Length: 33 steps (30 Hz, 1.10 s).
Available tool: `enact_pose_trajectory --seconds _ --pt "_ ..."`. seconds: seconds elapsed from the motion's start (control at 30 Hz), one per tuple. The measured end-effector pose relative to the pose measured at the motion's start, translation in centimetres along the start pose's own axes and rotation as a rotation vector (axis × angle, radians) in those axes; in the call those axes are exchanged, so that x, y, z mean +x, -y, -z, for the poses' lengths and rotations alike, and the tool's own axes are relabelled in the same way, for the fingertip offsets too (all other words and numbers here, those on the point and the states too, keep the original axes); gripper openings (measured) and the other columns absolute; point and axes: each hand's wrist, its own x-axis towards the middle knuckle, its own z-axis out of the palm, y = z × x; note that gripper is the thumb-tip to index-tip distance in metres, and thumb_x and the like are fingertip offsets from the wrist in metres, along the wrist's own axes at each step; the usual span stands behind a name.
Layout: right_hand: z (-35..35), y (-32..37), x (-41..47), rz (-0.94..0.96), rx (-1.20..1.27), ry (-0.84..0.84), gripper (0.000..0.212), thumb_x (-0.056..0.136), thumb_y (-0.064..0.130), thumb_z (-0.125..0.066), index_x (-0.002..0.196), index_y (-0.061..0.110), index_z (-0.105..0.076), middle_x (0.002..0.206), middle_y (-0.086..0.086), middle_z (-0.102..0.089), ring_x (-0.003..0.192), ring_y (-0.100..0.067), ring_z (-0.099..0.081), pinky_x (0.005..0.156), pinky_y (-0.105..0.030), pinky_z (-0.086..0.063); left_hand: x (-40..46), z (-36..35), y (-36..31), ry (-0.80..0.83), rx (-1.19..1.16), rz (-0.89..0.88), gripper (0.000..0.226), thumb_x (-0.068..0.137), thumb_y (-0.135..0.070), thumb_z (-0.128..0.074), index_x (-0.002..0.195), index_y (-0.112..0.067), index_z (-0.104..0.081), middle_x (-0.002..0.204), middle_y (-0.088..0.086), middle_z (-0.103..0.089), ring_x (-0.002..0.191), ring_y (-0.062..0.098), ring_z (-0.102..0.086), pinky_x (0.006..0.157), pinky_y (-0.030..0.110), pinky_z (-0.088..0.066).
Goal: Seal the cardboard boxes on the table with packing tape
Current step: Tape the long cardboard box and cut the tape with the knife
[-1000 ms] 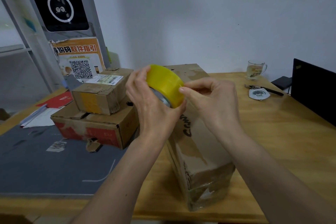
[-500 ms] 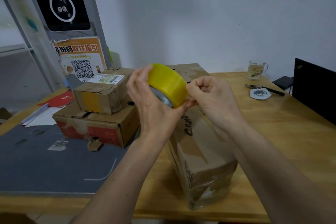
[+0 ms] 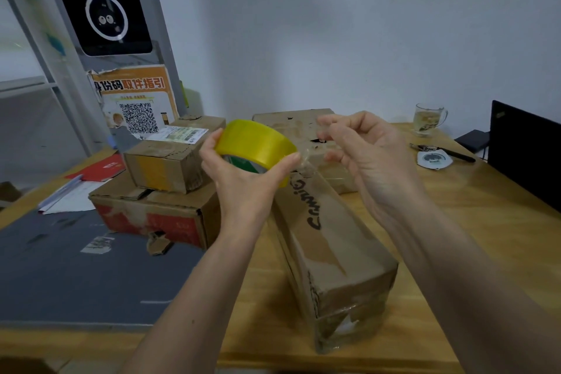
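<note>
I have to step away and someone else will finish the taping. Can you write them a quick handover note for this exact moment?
Left hand: holds the yellow tape roll above the long box.
Right hand: fingers pinch the clear tape end, pulled a short way off the roll.
Boxes: long box lies in front; small box sits on the flat red-printed box, left.
Done: tape end freed.
Left: no fresh strip laid yet; stick it to the long box, then tape the others.
</note>
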Motion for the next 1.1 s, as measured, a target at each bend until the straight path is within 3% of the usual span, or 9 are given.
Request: enact_pose_trajectory --seconds 0.17,0.3,0.43,0.53,0.6,0.73,0.87,1.0,1.1 --pt "1.8 -0.3 0.6 -0.033 -0.388 0.066 0.007 0.084 0.012 -0.070 0.084 0.006 -0.066 0.086 -0.014 -0.071 0.074 -0.015 -0.064 0.073 -0.028 -0.054 0.3 0.2 -0.1 -0.033 -0.058 0.028 0.106 0.053 -0.041 -0.095 0.131 -0.045 -0.023 0.143 -0.001 -0.031 0.125 0.018 -0.043 0.090 0.026 -0.047" --pt "2.5 -0.3 -0.1 0.068 -0.983 0.236 0.019 0.087 0.014 -0.066 0.072 0.026 -0.064 0.073 0.011 -0.064 0.064 0.002 -0.059 0.059 -0.008 -0.047 0.6 0.3 -0.2 -0.088 -0.072 0.024 0.104 0.055 -0.038 -0.095 0.132 -0.041 -0.025 0.143 0.000 -0.032 0.127 0.019 -0.042 0.098 0.033 -0.047" --pt "2.1 -1.7 -1.8 0.199 -1.427 0.423 0.017 0.092 0.013 -0.060 0.078 0.019 -0.067 0.085 0.008 -0.056 0.081 -0.005 -0.056 0.074 -0.023 -0.051 0.2 -0.2 -0.4 -0.054 -0.076 0.031 0.104 0.055 -0.037 -0.095 0.133 -0.039 -0.026 0.143 0.001 -0.031 0.128 0.020 -0.042 0.104 0.045 -0.048" --pt "3.2 -2.2 -1.7 0.200 -1.358 0.437 0.010 0.089 0.026 -0.066 0.092 0.022 -0.075 0.087 0.015 -0.050 0.087 0.000 -0.047 0.073 -0.018 -0.041 -0.2 -0.5 -0.5 -0.030 -0.084 0.035 0.103 0.056 -0.037 -0.095 0.131 -0.041 -0.025 0.144 0.002 -0.031 0.128 0.020 -0.042 0.104 0.047 -0.047" --pt "4.0 -2.4 -1.3 0.073 -1.247 0.462 0.025 0.086 0.037 -0.068 0.108 0.028 -0.072 0.089 0.024 -0.043 0.088 0.005 -0.042 0.075 -0.014 -0.035 -0.3 -0.6 -0.5 -0.017 -0.086 0.035 0.103 0.056 -0.035 -0.095 0.132 -0.039 -0.025 0.144 0.004 -0.031 0.129 0.021 -0.042 0.105 0.048 -0.046" --pt "5.3 -3.0 -0.9 -0.202 -1.126 0.468 0.055 0.083 0.057 -0.060 0.134 0.036 -0.054 0.123 0.010 -0.042 0.122 -0.010 -0.036 0.106 -0.034 -0.034 -0.6 -0.6 -0.7 0.002 -0.086 0.017 0.102 0.057 -0.035 -0.095 0.131 -0.040 -0.025 0.143 0.004 -0.032 0.128 0.021 -0.043 0.104 0.047 -0.047" --pt "5.4 -3.2 -1.2 -0.215 -0.986 0.505 0.056 0.095 0.053 -0.040 0.146 0.029 -0.040 0.146 0.007 -0.041 0.133 -0.011 -0.038 0.107 -0.034 -0.037 -0.9 -0.8 -0.9 0.016 -0.080 0.001 0.102 0.057 -0.034 -0.095 0.132 -0.039 -0.025 0.142 0.004 -0.032 0.126 0.019 -0.045 0.101 0.045 -0.049" --pt "3.3 -1.0 -1.3 -0.024 -0.688 0.180 0.037 0.096 0.044 -0.047 0.125 0.027 -0.061 0.117 0.010 -0.065 0.107 -0.008 -0.059 0.089 -0.030 -0.052 -1.2 -1.0 -0.8 0.013 -0.060 -0.047 0.104 0.056 -0.035 -0.095 0.133 -0.038 -0.025 0.142 0.002 -0.032 0.122 0.016 -0.045 0.093 0.024 -0.050" --pt "1.4 1.1 -1.0 0.002 -0.460 0.145 0.027 0.089 0.041 -0.062 0.093 0.016 -0.072 0.091 -0.007 -0.071 0.089 -0.022 -0.066 0.083 -0.037 -0.056 -1.5 -1.0 -1.0 0.009 -0.029 -0.105 0.108 0.056 -0.037 -0.095 0.138 -0.030 -0.025 0.139 0.002 -0.032 0.122 0.014 -0.043 0.083 0.004 -0.043"
